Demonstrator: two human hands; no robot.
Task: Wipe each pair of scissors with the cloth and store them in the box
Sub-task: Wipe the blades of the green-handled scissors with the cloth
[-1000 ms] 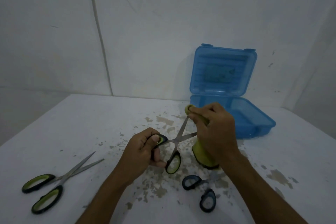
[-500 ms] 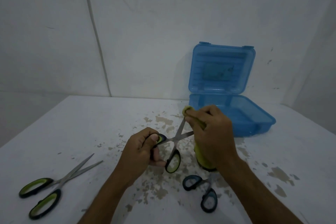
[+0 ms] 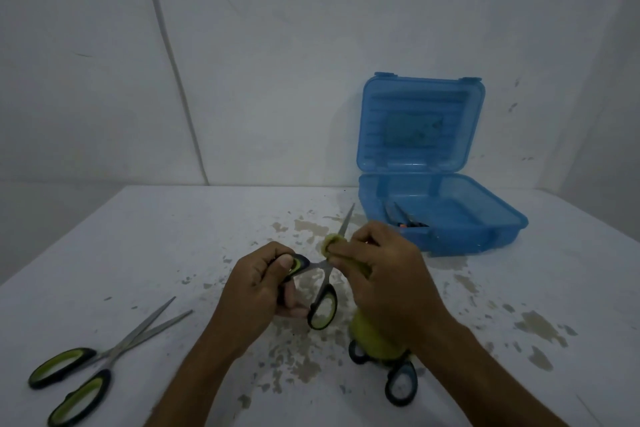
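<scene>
Wiping step: left hand [image 3: 258,282] grips scissors [image 3: 320,288] by handle; right hand [image 3: 382,274] pinches cloth [image 3: 334,242] round blade (probably near pivot). Next — finish stroke, carry to box [image 3: 446,218] beyond right hand.

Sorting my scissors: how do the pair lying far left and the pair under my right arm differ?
The far-left scissors have green-lined handles and lie fully visible; the scissors under the right arm have blue-lined handles, blades hidden by cloth and arm. The left pair looks larger. Both rest on the table, unheld.
</scene>
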